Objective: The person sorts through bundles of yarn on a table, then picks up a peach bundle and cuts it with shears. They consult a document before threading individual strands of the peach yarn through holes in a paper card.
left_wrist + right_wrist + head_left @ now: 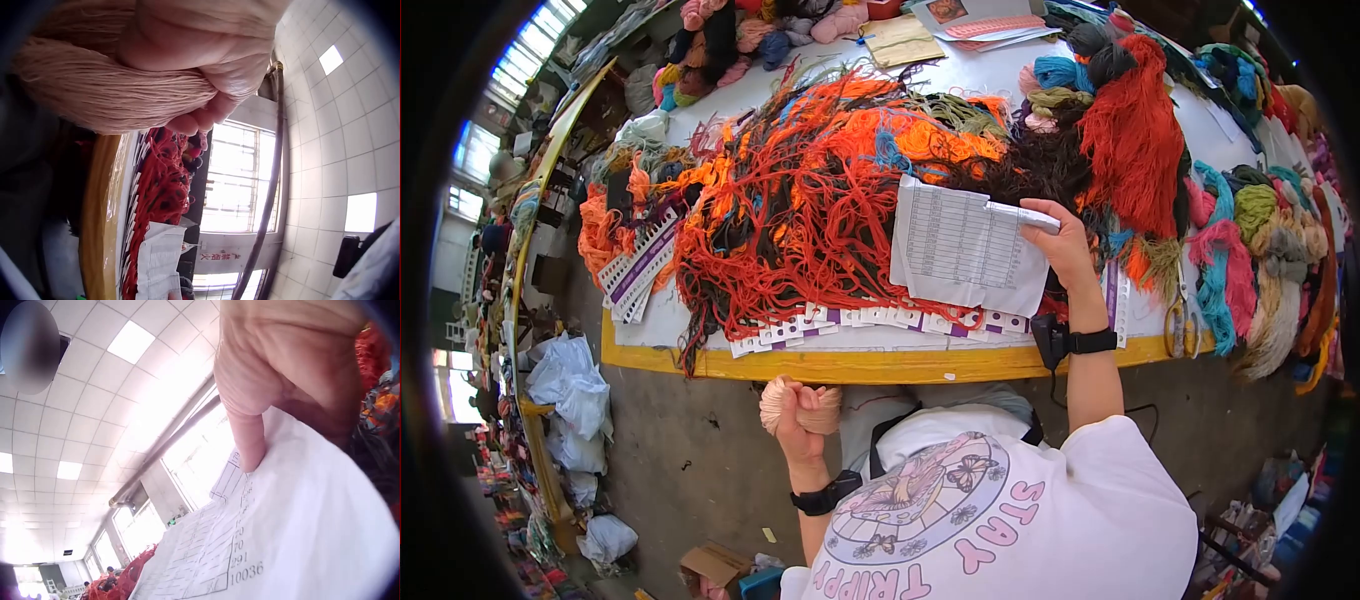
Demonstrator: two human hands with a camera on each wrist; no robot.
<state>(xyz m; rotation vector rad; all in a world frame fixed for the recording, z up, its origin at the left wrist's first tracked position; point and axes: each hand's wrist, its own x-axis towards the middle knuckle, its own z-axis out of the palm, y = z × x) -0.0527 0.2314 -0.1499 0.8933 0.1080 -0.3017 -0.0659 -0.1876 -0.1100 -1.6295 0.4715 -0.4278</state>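
My left hand (802, 415) grips a bundled skein of pale peach yarn (828, 408) just off the table's front edge. In the left wrist view the strands of this skein (106, 94) bulge out beneath the curled fingers. Over the table, my right hand (1062, 245) pinches a creased paper sheet (965, 250) by its right side, where the top edge is folded over. Printed table rows and numbers show on that sheet (250, 537) in the right wrist view, with the thumb pressed on it. Below the paper spreads a large heap of red-orange and dark yarn (800, 210).
White and purple punched cards (870, 318) line the table's yellow front edge (880, 366); more cards (640, 265) lie at left. A red yarn hank (1138, 140) and multicoloured skeins (1260, 230) sit at right, near scissors (1182, 320). White plastic bags (572, 385) stand at left.
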